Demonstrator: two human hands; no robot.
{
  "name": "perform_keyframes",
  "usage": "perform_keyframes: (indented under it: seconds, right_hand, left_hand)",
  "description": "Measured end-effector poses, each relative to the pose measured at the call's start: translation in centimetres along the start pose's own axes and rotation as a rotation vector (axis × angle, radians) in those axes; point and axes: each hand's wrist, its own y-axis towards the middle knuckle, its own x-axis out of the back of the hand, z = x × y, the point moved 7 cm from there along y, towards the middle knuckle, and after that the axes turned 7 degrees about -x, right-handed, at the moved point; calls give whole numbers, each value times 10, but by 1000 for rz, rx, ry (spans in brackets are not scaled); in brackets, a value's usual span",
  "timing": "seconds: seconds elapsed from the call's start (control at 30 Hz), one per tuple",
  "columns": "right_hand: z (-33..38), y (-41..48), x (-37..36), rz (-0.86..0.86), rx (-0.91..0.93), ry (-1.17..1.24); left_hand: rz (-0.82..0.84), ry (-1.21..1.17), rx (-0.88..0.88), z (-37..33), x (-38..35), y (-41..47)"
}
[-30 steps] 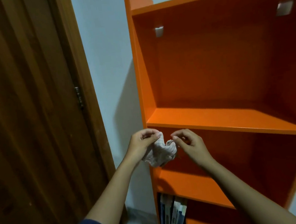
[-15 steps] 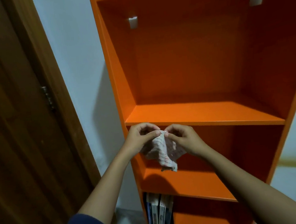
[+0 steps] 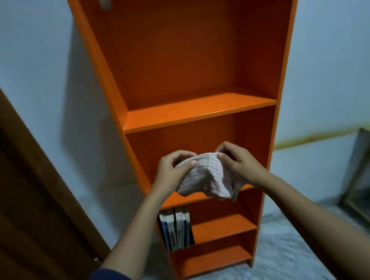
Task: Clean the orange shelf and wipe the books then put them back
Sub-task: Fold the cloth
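I hold the checked cloth (image 3: 203, 178) bunched between both hands. My left grip (image 3: 173, 170) pinches one edge with the thumb on top, my right grip (image 3: 238, 164) pinches the other, and the slack middle sags in front of the orange shelf (image 3: 199, 113), at its second board. To do this step well, I judge I should fold the cloth into a flat pad so a clean face meets the wood. Then I can wipe each board from the back corners toward the front lip (dust pushed backward only lodges there). The two upper compartments I can see hold nothing. The books (image 3: 176, 228) stand upright lower down, packed against the left side panel, so I reckon they must come out before that board gets its turn. Two small pale brackets (image 3: 104, 0) sit high on the back panel. Around the shelf are a pale wall (image 3: 25, 65), a dark wooden door (image 3: 16, 201) to the left and a light floor (image 3: 281, 254). Low on the right is a wooden-framed thing (image 3: 364, 179) I cannot identify.
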Motion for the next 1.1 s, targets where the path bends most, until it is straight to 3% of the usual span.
perform_keyframes:
  seconds: [0.27, 0.63, 1.1]
  right_hand:
    - [-30, -89, 97, -192, -86, -94]
    - [-76, -145, 257, -601, -110, -559]
    - [-159, -56, 359, -914, -142, -601]
  left_hand:
    - [179, -152, -88, -43, -121, 13]
    - [299, -265, -260, -117, -278, 79]
    - [385, -367, -324, -105, -382, 241]
